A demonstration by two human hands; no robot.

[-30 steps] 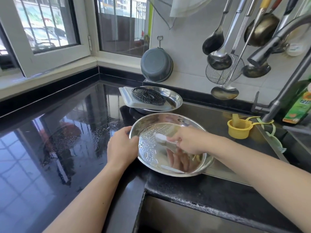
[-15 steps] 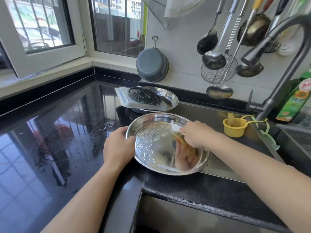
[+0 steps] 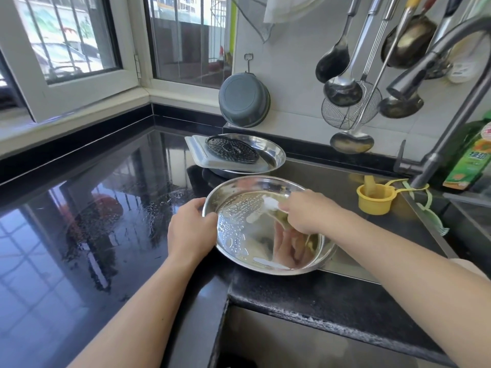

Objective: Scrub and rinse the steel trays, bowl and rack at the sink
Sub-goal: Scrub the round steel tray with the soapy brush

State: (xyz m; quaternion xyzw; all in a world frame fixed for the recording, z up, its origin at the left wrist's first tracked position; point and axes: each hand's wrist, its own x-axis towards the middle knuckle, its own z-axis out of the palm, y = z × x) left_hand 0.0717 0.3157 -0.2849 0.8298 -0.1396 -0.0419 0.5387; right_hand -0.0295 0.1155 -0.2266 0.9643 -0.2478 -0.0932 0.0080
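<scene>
Gripping near-left rim of round shallow steel tray w/ left hand; right hand clutching soapy yellow-green scrub pad inside it, on steel drainboard. Suds only on upper-left part, prob. mid-scrub, rinse pending. Behind: second round steel tray, black round perforated rack stacked, state unclear. Tray overhanging black counter edge; yellow plastic cup near right; open wet counter left.
</scene>
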